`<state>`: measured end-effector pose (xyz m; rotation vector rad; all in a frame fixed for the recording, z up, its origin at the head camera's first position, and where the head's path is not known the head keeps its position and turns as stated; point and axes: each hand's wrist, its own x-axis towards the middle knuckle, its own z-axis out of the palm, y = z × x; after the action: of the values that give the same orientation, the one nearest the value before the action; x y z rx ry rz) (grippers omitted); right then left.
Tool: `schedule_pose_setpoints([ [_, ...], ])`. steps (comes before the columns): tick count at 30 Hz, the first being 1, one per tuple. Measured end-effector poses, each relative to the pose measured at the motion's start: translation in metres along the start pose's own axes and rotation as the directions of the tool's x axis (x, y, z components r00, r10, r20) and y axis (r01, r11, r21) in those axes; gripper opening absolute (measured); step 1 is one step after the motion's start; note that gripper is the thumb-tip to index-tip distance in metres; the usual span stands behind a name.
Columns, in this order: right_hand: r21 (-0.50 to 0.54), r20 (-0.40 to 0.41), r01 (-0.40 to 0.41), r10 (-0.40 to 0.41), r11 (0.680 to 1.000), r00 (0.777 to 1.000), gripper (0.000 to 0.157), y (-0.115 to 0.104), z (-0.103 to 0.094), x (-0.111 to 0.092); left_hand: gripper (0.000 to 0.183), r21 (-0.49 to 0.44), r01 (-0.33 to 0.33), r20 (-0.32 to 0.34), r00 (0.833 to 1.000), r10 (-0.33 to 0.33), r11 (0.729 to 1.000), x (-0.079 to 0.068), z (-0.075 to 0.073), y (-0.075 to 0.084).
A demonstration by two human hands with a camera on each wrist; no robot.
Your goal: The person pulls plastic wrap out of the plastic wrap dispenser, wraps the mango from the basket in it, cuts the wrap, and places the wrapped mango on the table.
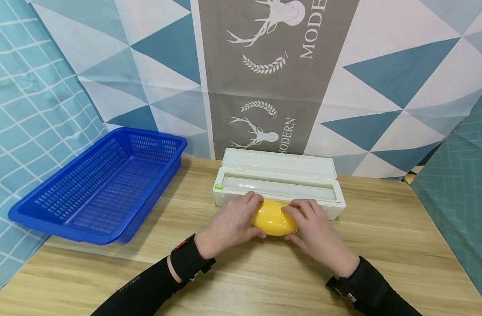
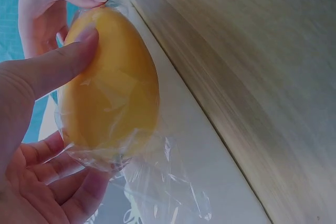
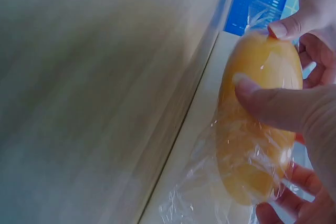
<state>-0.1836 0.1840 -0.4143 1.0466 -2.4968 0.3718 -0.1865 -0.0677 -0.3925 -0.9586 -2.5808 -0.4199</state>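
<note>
A smooth yellow mango (image 1: 273, 218) is held between both hands, in front of the cling film dispenser (image 1: 241, 196). Clear cling film (image 2: 168, 182) wraps around it, with loose crinkled film hanging off in both wrist views. The left hand (image 1: 233, 223) grips one end, thumb on the near side and fingers curled behind. At the other end the right hand (image 1: 317, 232) grips it the same way, its thumb (image 3: 273, 106) pressed on the wrapped skin. The dispenser is a long white box with its lid raised and a film roll (image 1: 278, 186) inside.
An oblong blue plastic basket (image 1: 146, 210) with slotted sides stands on the left of the wooden table (image 1: 383, 228). A green piece (image 1: 219, 186) sits at the dispenser's left end. Patterned cloth (image 1: 166, 66) hangs behind the table, and tile-patterned cloth borders both sides.
</note>
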Motion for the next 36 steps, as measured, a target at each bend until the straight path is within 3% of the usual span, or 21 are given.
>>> schedule_pose_setpoints([
  [5, 0.018, 0.004, -0.025, 0.025, 1.000, 1.000, 0.073, 0.000, 0.001, 0.000, 0.070, 0.003, 0.017, 0.016, 1.000, -0.017, 1.000, 0.000, -0.001, -0.001],
  [13, 0.049, 0.010, -0.039, 0.038, 0.998, 0.999, 0.082, -0.001, 0.001, 0.000, 0.066, -0.066, 0.069, 0.100, 0.993, -0.062, 0.995, 0.002, -0.010, -0.004],
  [19, 0.050, -0.035, -0.028, 0.030, 0.998, 0.999, 0.079, 0.000, 0.002, 0.000, 0.064, -0.036, 0.023, 0.110, 0.994, -0.019, 0.999, 0.001, -0.013, -0.004],
  [25, 0.070, -0.053, -0.038, 0.042, 0.997, 0.998, 0.081, 0.002, 0.001, 0.000, 0.087, 0.106, -0.041, 0.125, 0.992, 0.028, 0.993, 0.001, -0.015, -0.002],
  [28, 0.103, -0.058, -0.052, 0.058, 0.993, 0.997, 0.079, 0.001, -0.001, 0.000, 0.094, 0.130, -0.057, 0.126, 0.991, 0.041, 0.990, 0.001, -0.014, 0.000],
  [36, 0.147, -0.055, -0.090, 0.099, 0.985, 0.994, 0.075, 0.001, -0.004, 0.000, 0.073, 0.150, -0.087, 0.059, 0.995, 0.079, 0.985, 0.002, -0.012, 0.004],
])
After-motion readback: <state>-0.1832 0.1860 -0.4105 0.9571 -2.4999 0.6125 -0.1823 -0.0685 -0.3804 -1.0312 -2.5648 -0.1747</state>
